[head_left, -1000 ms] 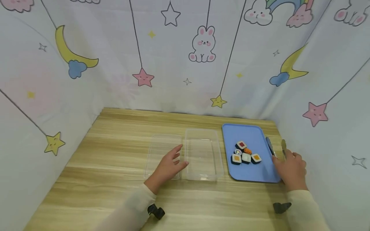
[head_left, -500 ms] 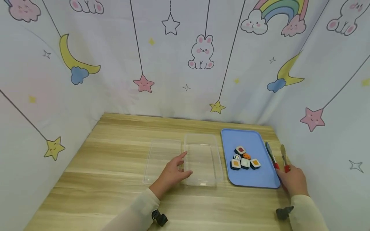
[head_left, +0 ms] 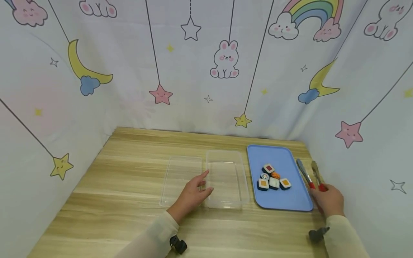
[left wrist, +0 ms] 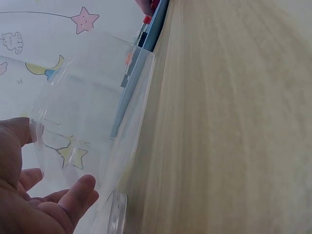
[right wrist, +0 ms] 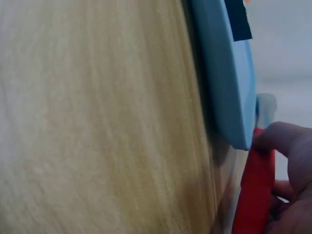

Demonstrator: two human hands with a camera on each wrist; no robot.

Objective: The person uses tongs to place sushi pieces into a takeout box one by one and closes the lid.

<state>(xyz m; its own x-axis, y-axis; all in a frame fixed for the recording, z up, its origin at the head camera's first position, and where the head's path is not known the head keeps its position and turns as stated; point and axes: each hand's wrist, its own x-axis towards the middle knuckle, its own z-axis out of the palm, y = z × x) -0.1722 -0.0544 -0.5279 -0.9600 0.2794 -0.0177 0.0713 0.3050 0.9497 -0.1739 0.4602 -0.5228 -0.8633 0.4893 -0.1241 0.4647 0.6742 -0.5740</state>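
Note:
My right hand point(head_left: 329, 201) grips the red handles of a pair of metal-armed tongs point(head_left: 317, 175) beside the tray's right edge; a red handle point(right wrist: 256, 187) shows in the right wrist view. The tongs' tips are spread apart. On the blue tray point(head_left: 275, 152) several sushi pieces point(head_left: 274, 183) sit grouped together. My left hand point(head_left: 191, 195) has its fingers loosely extended at the left rim of a clear plastic box point(head_left: 224, 179). In the left wrist view, fingertips lie against or close to the box's wall point(left wrist: 92, 112); firm contact cannot be made out.
A flat clear lid point(head_left: 180, 175) lies left of the box, partly under my left hand. All stands on a wood-grain table point(head_left: 129, 200). A printed curtain point(head_left: 190, 64) encloses the back and sides, close to my right hand.
My right hand has slid back towards me along the tongs, uncovering their red parts. My left hand has shifted slightly right to the box's rim. The head view has tilted up a little.

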